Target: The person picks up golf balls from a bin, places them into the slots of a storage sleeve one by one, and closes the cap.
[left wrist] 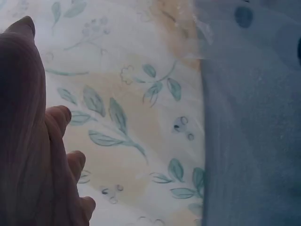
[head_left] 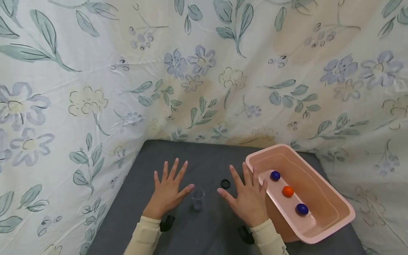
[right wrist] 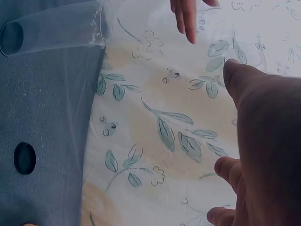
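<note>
My left hand [head_left: 168,193] is held over the dark table with its fingers spread and nothing in it. To its right stands a clear plastic cup [head_left: 198,199], also seen in the right wrist view as a transparent cup [right wrist: 61,28]. My right hand [head_left: 249,199], fingers spread too, holds nothing and overlaps the near left rim of the pink tub in the head view. Between the hands, closer to the right one, lies a small black ring-like disc [head_left: 225,183]. Inside the tub are two blue balls, one far [head_left: 275,175] and one near [head_left: 301,209], with an orange ball [head_left: 288,191] between them.
The pink tub [head_left: 331,198] stands slanted on the right side of the dark grey table [head_left: 204,152]. Floral cloth [head_left: 197,106] hangs behind the table and along both sides. A dark band is on each wrist, the left band [head_left: 167,223] and the right band [head_left: 246,234].
</note>
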`<state>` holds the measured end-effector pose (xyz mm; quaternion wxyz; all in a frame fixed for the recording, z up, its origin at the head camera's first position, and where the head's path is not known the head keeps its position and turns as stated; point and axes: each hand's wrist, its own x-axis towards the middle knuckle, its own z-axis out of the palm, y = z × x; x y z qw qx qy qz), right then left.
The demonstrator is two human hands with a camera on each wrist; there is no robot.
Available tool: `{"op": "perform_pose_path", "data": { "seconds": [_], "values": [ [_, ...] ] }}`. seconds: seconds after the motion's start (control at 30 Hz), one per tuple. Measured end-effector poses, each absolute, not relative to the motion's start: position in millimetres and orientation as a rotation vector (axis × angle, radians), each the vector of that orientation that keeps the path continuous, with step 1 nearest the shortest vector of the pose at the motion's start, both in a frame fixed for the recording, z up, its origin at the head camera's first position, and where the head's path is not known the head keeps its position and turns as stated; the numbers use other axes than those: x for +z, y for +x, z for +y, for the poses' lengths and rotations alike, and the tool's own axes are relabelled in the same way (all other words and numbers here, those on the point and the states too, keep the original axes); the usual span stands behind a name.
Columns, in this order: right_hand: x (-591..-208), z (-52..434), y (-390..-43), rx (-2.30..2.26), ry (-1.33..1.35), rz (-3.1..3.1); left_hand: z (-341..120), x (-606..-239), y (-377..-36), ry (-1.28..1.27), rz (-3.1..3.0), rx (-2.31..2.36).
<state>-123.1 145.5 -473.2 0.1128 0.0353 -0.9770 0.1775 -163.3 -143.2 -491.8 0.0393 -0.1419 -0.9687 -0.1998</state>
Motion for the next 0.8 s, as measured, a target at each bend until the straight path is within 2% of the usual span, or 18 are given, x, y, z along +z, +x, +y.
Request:
{"op": "perform_pose_path", "data": {
  "seconds": [0.13,0.4,0.53,0.8],
  "values": [
    [-471,153,-124,0.506,0.09,-2.849,-141,-501,-165,-0.483,-2.951,-0.786],
    [-461,166,-124,0.5,0.084,-2.843,-136,-530,-161,-0.587,-2.803,-1.528],
    [-457,171,-124,0.504,0.096,-2.842,-130,-548,-159,-0.569,-2.792,-1.523],
    [-447,182,-128,0.492,0.152,-2.829,-119,-578,-148,-0.362,-2.888,-1.601]
  ]
}}
